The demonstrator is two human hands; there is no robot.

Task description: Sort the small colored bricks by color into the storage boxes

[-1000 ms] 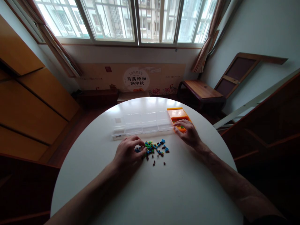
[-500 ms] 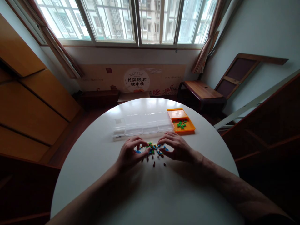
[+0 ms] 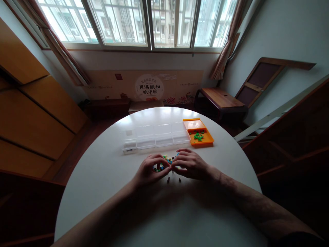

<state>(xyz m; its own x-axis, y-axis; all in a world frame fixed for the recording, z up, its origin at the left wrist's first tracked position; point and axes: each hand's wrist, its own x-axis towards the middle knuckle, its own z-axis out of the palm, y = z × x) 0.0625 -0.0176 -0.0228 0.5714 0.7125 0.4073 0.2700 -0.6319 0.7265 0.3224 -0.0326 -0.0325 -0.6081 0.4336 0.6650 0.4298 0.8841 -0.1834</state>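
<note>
- Two bare hands meet over the middle of the round white table (image 3: pixel 164 219). The left hand (image 3: pixel 150 170) and the right hand (image 3: pixel 191 165) are both curled, knuckles up, with their fingertips drawn in until the hands almost touch.
- Under and between those fingertips lies the heap of small coloured plastic pieces (image 3: pixel 167 160). Blue, green and yellow show in the gap, and the fingers hide the rest.
- Each hand looks pinched at the tips, a hold suited to tiny parts. Whether either one actually grips a piece I cannot tell, as the pieces are too small and mostly covered.
- Both forearms lie along the tabletop, probably to steady such fine finger work.
- Two dark loose pieces (image 3: pixel 168 179) sit just on the near side of the hands, apart from the heap.
- Just beyond the heap lies the clear plastic compartment box (image 3: pixel 156 136), open, with its long side facing the person. Every compartment looks to be within easy reach. Most appear bare, though a small dark bit shows at the left end.
- At the box's right end, touching or nearly so, sits the flat orange plastic tray (image 3: pixel 210 140).
- Its near half holds a cluster of small green pieces (image 3: pixel 198 137), and no other colour shows there.
</note>
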